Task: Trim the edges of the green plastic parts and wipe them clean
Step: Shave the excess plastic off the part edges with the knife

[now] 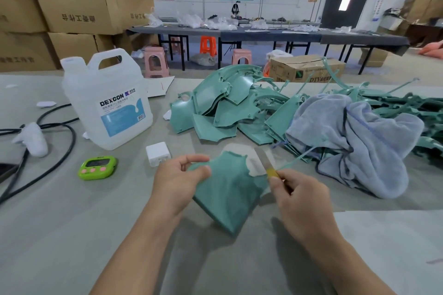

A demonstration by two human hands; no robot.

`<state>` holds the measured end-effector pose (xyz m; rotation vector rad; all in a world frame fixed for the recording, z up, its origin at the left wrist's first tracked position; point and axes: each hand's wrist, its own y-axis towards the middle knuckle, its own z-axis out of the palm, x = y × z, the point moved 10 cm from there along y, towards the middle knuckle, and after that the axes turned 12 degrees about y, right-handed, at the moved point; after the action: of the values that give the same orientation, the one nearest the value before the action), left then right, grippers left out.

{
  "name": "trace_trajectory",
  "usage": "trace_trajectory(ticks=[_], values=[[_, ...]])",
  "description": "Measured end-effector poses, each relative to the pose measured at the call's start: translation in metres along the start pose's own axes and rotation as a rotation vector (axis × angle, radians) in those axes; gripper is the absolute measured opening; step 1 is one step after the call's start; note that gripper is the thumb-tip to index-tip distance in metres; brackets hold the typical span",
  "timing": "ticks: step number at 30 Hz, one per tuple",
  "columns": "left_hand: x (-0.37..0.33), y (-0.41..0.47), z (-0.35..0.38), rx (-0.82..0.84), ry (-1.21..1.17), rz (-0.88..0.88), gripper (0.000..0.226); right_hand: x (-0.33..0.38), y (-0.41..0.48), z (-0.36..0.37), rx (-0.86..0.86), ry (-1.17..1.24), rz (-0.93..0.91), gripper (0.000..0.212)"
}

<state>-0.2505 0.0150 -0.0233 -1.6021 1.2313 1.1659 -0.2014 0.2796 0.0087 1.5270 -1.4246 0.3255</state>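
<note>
**Bench inspection: trimming in hand, one green part under the blade**

Your work surface is a grey table (pixel 72 223). On its left side stand a white DEXCON jug (pixel 107 103), a green timer (pixel 97 167), a small white adapter (pixel 158 153) and a looping black cable (pixel 60 148). Beyond centre lies a pile of green parts (pixel 215 108). Just right of it a grey-blue cloth (pixel 359 141) is heaped over thin green strips (pixel 407 103). Stacked cardboard boxes (pixel 72 7) fill the far left of the room. Long dark tables (pixel 263 33) run along the far wall, with pink and orange stools (pixel 155 60) beneath them.

Your left hand (pixel 177 179) pinches the upper left edge of one green part (pixel 227 194) between thumb and fingers; the forefinger lies out straight above the thumb. Your right hand (pixel 302 201) is curled round the yellowish handle of a knife (pixel 265 159), whose flat metal blade points away from you.

The held part sits between your two hands, near the table's front and clear of the pile. It is tilted, its lowest corner pointing toward you. The blade meets its upper right edge, just beside a notched cut-out. What the pale patch behind that edge is cannot be told.
</note>
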Motion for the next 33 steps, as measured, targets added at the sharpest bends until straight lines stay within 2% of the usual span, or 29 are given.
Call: trace_trajectory(ticks=[4, 7, 9, 12, 13, 16, 20, 22, 25, 27, 30, 33], values=[[-0.055, -0.029, -0.019, -0.304, 0.243, 0.484, 0.034, 0.006, -0.003, -0.001, -0.052, 0.105, 0.020, 0.028], [-0.075, -0.053, -0.007, -0.347, 0.419, 0.685, 0.052, 0.001, -0.001, 0.004, -0.075, 0.213, 0.108, 0.029], [-0.074, -0.055, -0.002, -0.325, 0.466, 0.673, 0.047, -0.004, 0.000, 0.011, -0.065, 0.273, 0.158, 0.026], [-0.071, -0.053, 0.003, -0.311, 0.509, 0.634, 0.018, -0.007, 0.000, 0.018, -0.050, 0.372, 0.189, 0.024], [-0.071, -0.054, 0.004, -0.322, 0.519, 0.631, 0.016, -0.007, 0.000, 0.021, -0.031, 0.416, 0.199, 0.023], [-0.072, -0.056, 0.005, -0.329, 0.502, 0.642, 0.014, -0.010, -0.003, 0.033, 0.058, 0.422, 0.242, 0.023], [-0.073, -0.056, 0.001, -0.338, 0.493, 0.640, 0.010, -0.022, 0.004, 0.013, -0.017, 0.128, 0.265, 0.031], [-0.073, -0.056, 0.001, -0.343, 0.503, 0.644, 0.011, -0.013, 0.003, 0.008, -0.035, 0.203, 0.194, 0.029], [-0.074, -0.058, 0.001, -0.354, 0.508, 0.644, 0.008, 0.000, -0.004, 0.021, 0.059, 0.349, 0.143, 0.027], [-0.072, -0.056, 0.001, -0.352, 0.501, 0.630, 0.005, -0.006, -0.002, 0.027, 0.086, 0.312, 0.181, 0.029], [-0.071, -0.054, 0.001, -0.337, 0.492, 0.614, 0.006, -0.017, 0.005, 0.018, 0.031, 0.146, 0.221, 0.032], [-0.071, -0.053, 0.001, -0.332, 0.494, 0.611, 0.006, -0.010, 0.004, 0.014, 0.011, 0.206, 0.160, 0.030]])
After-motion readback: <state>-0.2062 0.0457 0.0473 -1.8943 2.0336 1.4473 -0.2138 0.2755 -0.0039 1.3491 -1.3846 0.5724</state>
